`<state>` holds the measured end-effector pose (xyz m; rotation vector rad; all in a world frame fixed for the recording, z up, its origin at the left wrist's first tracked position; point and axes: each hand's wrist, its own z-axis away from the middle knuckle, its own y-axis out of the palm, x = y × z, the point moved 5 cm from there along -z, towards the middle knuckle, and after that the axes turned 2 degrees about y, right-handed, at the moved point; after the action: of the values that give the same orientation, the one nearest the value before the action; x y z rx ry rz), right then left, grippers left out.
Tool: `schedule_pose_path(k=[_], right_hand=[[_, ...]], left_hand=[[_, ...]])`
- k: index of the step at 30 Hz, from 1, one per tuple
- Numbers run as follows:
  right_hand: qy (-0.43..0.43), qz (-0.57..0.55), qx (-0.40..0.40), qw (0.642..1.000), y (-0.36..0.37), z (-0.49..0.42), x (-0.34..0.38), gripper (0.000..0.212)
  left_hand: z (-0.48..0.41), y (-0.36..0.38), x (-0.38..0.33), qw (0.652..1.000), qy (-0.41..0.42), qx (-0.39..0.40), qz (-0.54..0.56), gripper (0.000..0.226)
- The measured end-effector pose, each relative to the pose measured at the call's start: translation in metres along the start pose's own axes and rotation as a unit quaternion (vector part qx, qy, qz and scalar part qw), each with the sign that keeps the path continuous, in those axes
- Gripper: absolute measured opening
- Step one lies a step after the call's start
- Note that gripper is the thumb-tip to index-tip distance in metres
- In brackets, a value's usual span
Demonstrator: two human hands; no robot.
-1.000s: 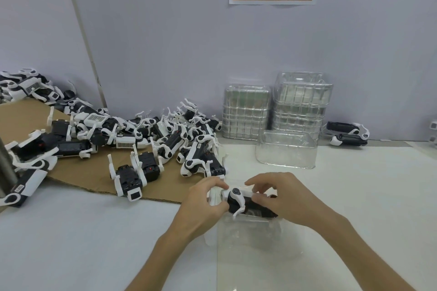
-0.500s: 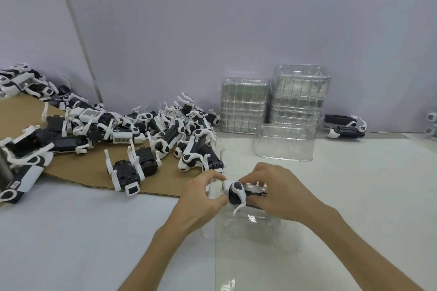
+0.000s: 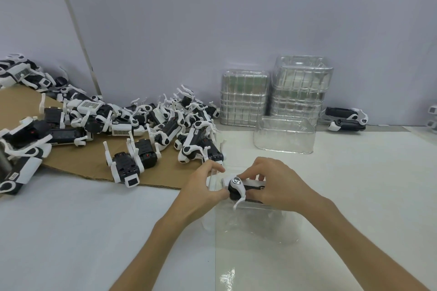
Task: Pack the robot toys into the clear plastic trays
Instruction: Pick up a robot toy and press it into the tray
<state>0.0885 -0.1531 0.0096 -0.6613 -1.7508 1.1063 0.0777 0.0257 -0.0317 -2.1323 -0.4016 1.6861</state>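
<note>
**Robot toy [image 3: 238, 188] being held over clear tray [image 3: 260, 229] with both hands**

Both hands are meeting at the middle of the white table [image 3: 71, 231], just to the near side of the cardboard sheet [image 3: 82, 160]. The right hand [image 3: 276, 184] is curling its fingers over the toy's black-and-white body from the right. The left hand [image 3: 203, 186] is pinching the toy's left end, thumb against the rounded joint, so neither hand is free. This two-handed grip is probably keeping the body level and the loose white legs under control, so the toy is lining up with the moulded hollow below.

The robot toy is hovering just above the far part of the clear tray, which is sitting on the table under the wrists. One white leg is dangling toward it. Whether the toy is touching the rim I cannot tell, because the plastic is transparent.

To the left, a pile of robot toys [image 3: 165, 120] is lying across the cardboard sheet, apparently being kept within easy reach of the left hand. Against the far wall, two tray stacks [image 3: 300, 87] are standing side by side. A single tray [image 3: 283, 134] is sitting just in front of them, likely waiting as the next one. Two spare toys [image 3: 345, 119] are lying at the far right. Judging by the pile, most of the packing is waiting to be done.
</note>
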Motion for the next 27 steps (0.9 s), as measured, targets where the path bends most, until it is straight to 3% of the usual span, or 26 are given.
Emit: schedule_pose_path(k=[3,5,6,8,10,12,14,16,18,20,22,24,27], right_hand=[[-0.023,0.093,0.055,0.994,0.001,-0.001,0.008,0.025],[-0.034,0.071,0.080,0.994,0.000,0.002,0.005,0.035],[-0.013,0.008,0.054,0.998,-0.006,0.005,-0.001,0.038],[0.027,-0.120,-0.087,0.989,-0.023,0.012,-0.018,0.034],[0.098,-0.122,-0.185,0.970,-0.033,0.023,-0.043,0.027],[0.216,-0.047,-0.125,0.967,-0.023,0.032,-0.063,0.034],[0.282,-0.048,-0.036,0.958,-0.007,0.037,-0.074,0.047],[0.279,-0.194,-0.013,0.940,0.003,0.038,-0.069,0.048],[0.224,-0.371,-0.037,0.901,0.003,0.036,-0.060,0.048],[0.156,-0.465,-0.060,0.869,0.001,0.034,-0.055,0.061],[0.093,-0.458,-0.087,0.880,-0.002,0.033,-0.051,0.075],[0.070,-0.433,-0.109,0.892,0.000,0.034,-0.049,0.086],[0.060,-0.435,-0.138,0.888,0.001,0.039,-0.049,0.081]], left_hand=[[-0.002,0.002,0.004,1.000,-0.003,0.013,0.015,0.025],[-0.003,0.001,0.003,0.999,-0.006,0.014,0.035,0.025],[-0.003,0.001,0.002,0.999,-0.009,0.009,0.050,0.033],[-0.003,-0.004,0.003,0.997,-0.030,-0.025,0.073,0.043],[-0.003,-0.008,0.011,0.995,-0.068,-0.055,0.051,0.035],[-0.003,-0.009,0.017,0.994,-0.095,-0.047,-0.010,0.013],[-0.002,-0.006,0.014,0.996,-0.077,-0.038,-0.013,0.028],[-0.001,-0.003,0.004,0.999,-0.036,-0.041,-0.002,0.036],[-0.001,-0.004,-0.002,0.997,-0.006,-0.051,0.057,0.014],[-0.003,-0.003,-0.003,0.992,-0.001,-0.036,0.122,0.071],[-0.002,0.001,-0.005,0.990,0.000,-0.020,0.141,0.100],[0.001,0.007,-0.008,0.990,0.006,-0.017,0.141,0.109],[-0.002,0.012,-0.001,0.984,-0.002,-0.047,0.169,0.107]])
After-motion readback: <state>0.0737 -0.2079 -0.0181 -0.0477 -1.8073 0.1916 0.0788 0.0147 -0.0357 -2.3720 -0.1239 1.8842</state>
